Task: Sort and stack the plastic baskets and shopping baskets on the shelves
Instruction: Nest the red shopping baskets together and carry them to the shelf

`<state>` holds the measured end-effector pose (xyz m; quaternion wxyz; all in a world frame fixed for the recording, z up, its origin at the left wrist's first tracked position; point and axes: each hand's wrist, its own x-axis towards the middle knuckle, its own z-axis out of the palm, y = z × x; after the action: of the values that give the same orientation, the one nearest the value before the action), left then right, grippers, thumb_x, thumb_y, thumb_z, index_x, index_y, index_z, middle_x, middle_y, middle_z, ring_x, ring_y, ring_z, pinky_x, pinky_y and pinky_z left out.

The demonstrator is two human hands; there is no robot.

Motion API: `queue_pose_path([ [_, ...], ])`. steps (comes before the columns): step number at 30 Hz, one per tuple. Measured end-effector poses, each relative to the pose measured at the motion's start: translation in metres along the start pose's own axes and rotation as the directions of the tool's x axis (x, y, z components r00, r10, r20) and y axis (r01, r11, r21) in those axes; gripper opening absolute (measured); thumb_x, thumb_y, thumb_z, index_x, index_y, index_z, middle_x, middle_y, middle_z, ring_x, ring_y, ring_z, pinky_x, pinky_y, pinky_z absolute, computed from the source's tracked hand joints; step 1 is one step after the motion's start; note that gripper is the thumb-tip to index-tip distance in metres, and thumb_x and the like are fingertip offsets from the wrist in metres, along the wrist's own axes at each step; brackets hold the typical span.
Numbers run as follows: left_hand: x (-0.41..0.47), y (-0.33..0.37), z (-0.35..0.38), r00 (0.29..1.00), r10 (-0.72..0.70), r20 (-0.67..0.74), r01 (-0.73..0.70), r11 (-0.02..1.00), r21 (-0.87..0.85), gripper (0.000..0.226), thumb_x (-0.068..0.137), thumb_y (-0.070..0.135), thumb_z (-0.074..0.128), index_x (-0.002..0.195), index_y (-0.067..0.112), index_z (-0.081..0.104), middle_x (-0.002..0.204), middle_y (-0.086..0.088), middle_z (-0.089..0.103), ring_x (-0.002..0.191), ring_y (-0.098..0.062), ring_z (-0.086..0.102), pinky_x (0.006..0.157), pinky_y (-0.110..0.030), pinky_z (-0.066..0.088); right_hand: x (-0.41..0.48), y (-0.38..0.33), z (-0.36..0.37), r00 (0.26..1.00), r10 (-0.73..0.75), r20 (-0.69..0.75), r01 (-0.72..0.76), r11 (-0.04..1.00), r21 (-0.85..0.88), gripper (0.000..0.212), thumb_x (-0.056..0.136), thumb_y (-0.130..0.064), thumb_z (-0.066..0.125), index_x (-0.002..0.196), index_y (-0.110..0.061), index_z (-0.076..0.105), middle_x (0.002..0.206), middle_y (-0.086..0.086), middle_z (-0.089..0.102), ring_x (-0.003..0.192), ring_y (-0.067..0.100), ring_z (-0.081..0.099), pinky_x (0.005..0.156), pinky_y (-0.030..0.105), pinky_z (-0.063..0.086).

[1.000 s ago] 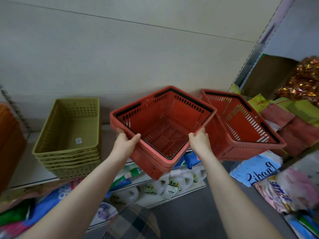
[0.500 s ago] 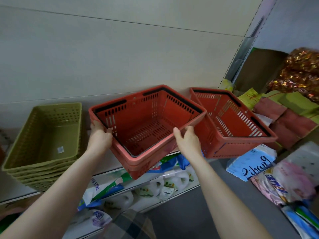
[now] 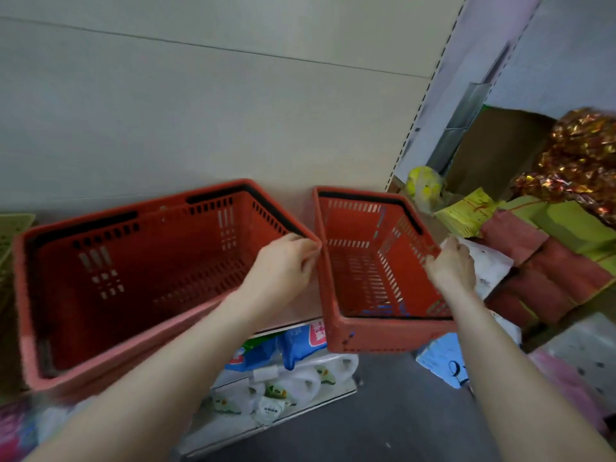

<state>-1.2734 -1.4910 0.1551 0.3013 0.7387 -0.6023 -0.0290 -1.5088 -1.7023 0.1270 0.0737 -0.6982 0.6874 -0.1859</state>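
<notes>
A stack of red shopping baskets (image 3: 133,278) rests on the shelf at the left, blurred. A single red shopping basket (image 3: 373,261) sits to its right, overhanging the shelf's front edge. My left hand (image 3: 283,268) is curled at the seam between the two, its fingers on the single basket's left rim. My right hand (image 3: 450,268) grips that basket's right rim. Only a sliver of the olive green plastic baskets (image 3: 10,235) shows at the far left edge.
Below the shelf edge (image 3: 286,328) lie white detergent bottles (image 3: 276,395) and blue bags (image 3: 300,345). Red and green packets (image 3: 546,261) and gold foil (image 3: 583,161) are piled at the right. A perforated shelf upright (image 3: 420,105) stands behind the single basket. Grey floor (image 3: 400,428) lies below.
The stack of red baskets I carried now rests on the shelf at the left. Both hands have let go of it and moved right onto the single red basket.
</notes>
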Motion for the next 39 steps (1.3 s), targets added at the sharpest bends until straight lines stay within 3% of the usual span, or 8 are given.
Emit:
queue_pose_path([
  [5, 0.027, 0.038, 0.084, 0.897, -0.361, 0.257, 0.342, 0.933, 0.115, 0.043, 0.093, 0.037, 0.052, 0.123, 0.005, 0.054, 0.115, -0.020, 0.067, 0.108, -0.039, 0.062, 0.086, -0.039, 0.047, 0.054, 0.028, 0.022, 0.976, 0.019, 0.216, -0.014, 1.000, -0.023, 0.047, 0.094, -0.026, 0.056, 0.129, 0.005, 0.051, 0.129, 0.030, 0.057, 0.117, 0.044, 0.057, 0.093, 0.045, 0.047],
  [10, 0.036, 0.043, 0.110, 0.866, -0.463, 0.188, 0.488, 0.865, -0.118, 0.032, 0.092, 0.021, 0.050, 0.120, 0.006, 0.046, 0.116, -0.021, 0.063, 0.108, -0.041, 0.060, 0.085, -0.039, 0.045, 0.068, 0.048, 0.029, 0.952, 0.083, 0.294, -0.073, 0.996, -0.044, 0.037, 0.097, -0.021, 0.050, 0.131, -0.007, 0.054, 0.131, 0.022, 0.060, 0.120, 0.040, 0.058, 0.092, 0.042, 0.047],
  [19, 0.055, 0.067, 0.119, 0.867, -0.357, 0.346, 0.432, 0.887, -0.166, 0.047, 0.094, 0.026, 0.052, 0.138, 0.013, 0.042, 0.134, -0.011, 0.061, 0.122, -0.031, 0.057, 0.089, -0.030, 0.045, 0.062, 0.105, -0.012, 0.995, 0.086, 0.044, -0.090, 0.992, 0.089, 0.030, 0.097, -0.020, 0.045, 0.124, -0.013, 0.055, 0.111, 0.027, 0.066, 0.104, 0.045, 0.060, 0.078, 0.042, 0.042],
  [25, 0.074, 0.067, 0.072, 0.951, -0.267, 0.153, 0.298, 0.925, -0.236, 0.058, 0.096, 0.024, 0.052, 0.149, 0.012, 0.032, 0.135, -0.010, 0.060, 0.120, -0.027, 0.060, 0.096, -0.034, 0.049, 0.048, 0.082, -0.085, 0.966, -0.114, -0.231, 0.137, 0.987, 0.086, 0.037, 0.096, -0.022, 0.050, 0.133, -0.022, 0.052, 0.105, 0.030, 0.067, 0.098, 0.050, 0.061, 0.081, 0.048, 0.045],
  [30, 0.062, 0.038, 0.010, 0.962, -0.269, -0.049, 0.244, 0.926, -0.288, 0.054, 0.095, 0.023, 0.056, 0.145, 0.011, 0.039, 0.141, -0.011, 0.055, 0.124, -0.025, 0.057, 0.099, -0.032, 0.046, 0.015, 0.020, -0.131, 0.847, -0.268, -0.458, 0.324, 0.945, 0.045, 0.033, 0.097, -0.023, 0.049, 0.130, -0.026, 0.053, 0.101, 0.027, 0.068, 0.091, 0.050, 0.062, 0.077, 0.047, 0.045],
  [34, 0.024, -0.004, -0.043, 0.919, -0.337, -0.206, 0.241, 0.891, -0.384, 0.056, 0.091, 0.016, 0.062, 0.143, 0.014, 0.041, 0.134, -0.002, 0.059, 0.115, -0.014, 0.059, 0.090, -0.022, 0.040, -0.014, -0.050, -0.161, 0.665, -0.482, -0.570, 0.571, 0.820, -0.028, 0.030, 0.099, -0.023, 0.047, 0.128, -0.026, 0.052, 0.103, 0.017, 0.070, 0.087, 0.043, 0.066, 0.069, 0.044, 0.048],
  [37, -0.006, -0.035, -0.085, 0.827, -0.399, -0.396, 0.250, 0.892, -0.376, 0.060, 0.084, 0.022, 0.071, 0.137, 0.013, 0.043, 0.134, -0.009, 0.057, 0.127, -0.024, 0.052, 0.094, -0.024, 0.037, -0.028, -0.106, -0.176, 0.520, -0.614, -0.594, 0.700, 0.705, -0.116, 0.028, 0.099, -0.022, 0.048, 0.127, -0.026, 0.054, 0.101, 0.016, 0.070, 0.082, 0.041, 0.067, 0.065, 0.041, 0.048],
  [39, -0.027, -0.055, -0.114, 0.723, -0.488, -0.488, 0.304, 0.860, -0.410, 0.088, 0.081, 0.031, 0.075, 0.149, 0.004, 0.024, 0.153, -0.016, 0.035, 0.144, -0.026, 0.029, 0.111, -0.027, 0.027, -0.040, -0.143, -0.181, 0.413, -0.680, -0.606, 0.770, 0.616, -0.167, 0.026, 0.098, -0.023, 0.049, 0.124, -0.024, 0.056, 0.098, 0.015, 0.071, 0.079, 0.040, 0.067, 0.067, 0.042, 0.049],
])
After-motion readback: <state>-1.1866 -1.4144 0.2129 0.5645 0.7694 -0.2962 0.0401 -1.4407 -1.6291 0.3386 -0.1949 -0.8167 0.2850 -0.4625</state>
